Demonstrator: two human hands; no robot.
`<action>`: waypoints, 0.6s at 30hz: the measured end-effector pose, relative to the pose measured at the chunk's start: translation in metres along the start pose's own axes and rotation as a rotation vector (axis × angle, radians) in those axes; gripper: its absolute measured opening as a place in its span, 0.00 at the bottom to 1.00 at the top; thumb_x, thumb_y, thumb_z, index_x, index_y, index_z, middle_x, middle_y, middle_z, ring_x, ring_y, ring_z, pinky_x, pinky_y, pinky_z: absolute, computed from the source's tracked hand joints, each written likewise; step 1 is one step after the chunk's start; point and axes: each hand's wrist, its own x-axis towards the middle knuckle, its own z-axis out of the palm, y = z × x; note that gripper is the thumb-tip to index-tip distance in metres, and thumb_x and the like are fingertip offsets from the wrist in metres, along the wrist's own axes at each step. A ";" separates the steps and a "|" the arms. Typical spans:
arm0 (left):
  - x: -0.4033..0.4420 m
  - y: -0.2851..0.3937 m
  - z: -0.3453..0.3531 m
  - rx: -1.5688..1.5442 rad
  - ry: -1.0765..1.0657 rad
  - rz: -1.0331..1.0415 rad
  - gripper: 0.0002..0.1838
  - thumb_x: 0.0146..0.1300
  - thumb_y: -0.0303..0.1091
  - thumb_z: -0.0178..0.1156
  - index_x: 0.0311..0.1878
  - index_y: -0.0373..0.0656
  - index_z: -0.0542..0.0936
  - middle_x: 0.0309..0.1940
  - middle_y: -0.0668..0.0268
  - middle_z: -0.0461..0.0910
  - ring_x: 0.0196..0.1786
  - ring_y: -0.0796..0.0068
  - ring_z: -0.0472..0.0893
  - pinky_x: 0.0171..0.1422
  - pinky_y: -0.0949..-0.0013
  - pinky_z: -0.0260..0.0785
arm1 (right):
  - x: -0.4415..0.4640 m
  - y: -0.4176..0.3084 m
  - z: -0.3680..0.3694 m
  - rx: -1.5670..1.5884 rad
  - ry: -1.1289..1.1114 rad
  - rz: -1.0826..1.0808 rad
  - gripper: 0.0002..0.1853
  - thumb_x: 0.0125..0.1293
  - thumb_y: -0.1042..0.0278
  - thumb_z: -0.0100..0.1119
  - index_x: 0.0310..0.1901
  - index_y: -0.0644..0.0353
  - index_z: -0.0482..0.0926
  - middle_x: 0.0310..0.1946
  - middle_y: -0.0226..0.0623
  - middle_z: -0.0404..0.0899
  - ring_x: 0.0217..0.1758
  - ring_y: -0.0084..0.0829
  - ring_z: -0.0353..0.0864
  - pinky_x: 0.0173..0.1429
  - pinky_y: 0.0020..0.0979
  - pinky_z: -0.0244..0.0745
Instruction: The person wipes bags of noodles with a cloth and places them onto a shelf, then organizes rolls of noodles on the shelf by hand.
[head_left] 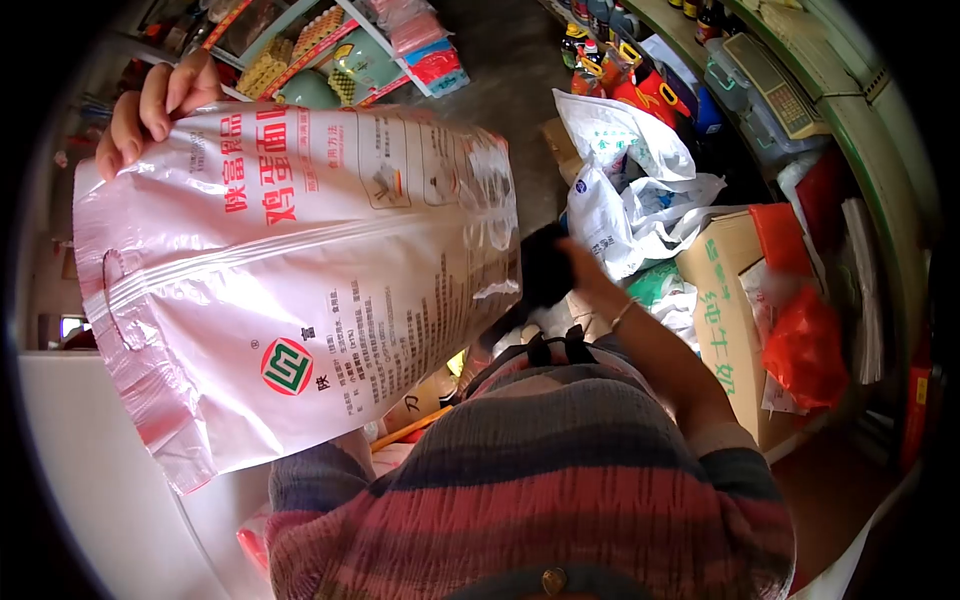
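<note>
Head view: package (300, 290) between both hands (165, 108) (588, 272), held by the left.

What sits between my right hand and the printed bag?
In the head view, a black item, too blurred to identify, lies between the right hand and the printed bag.

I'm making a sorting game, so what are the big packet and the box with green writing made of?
The packet looks like thin, glossy plastic: it shines, wrinkles and has a ribbed seam. The box is probably dull brown cardboard, judging by its flat, matte side and straight edges.
</note>
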 end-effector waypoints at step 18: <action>0.029 -0.011 0.009 -0.003 -0.092 0.166 0.10 0.64 0.48 0.52 0.30 0.66 0.82 0.24 0.82 0.74 0.27 0.83 0.65 0.45 0.72 0.54 | -0.114 -0.215 0.200 -0.836 -0.257 -1.358 0.33 0.49 0.48 0.61 0.57 0.56 0.72 0.63 0.46 0.62 0.65 0.44 0.63 0.68 0.41 0.52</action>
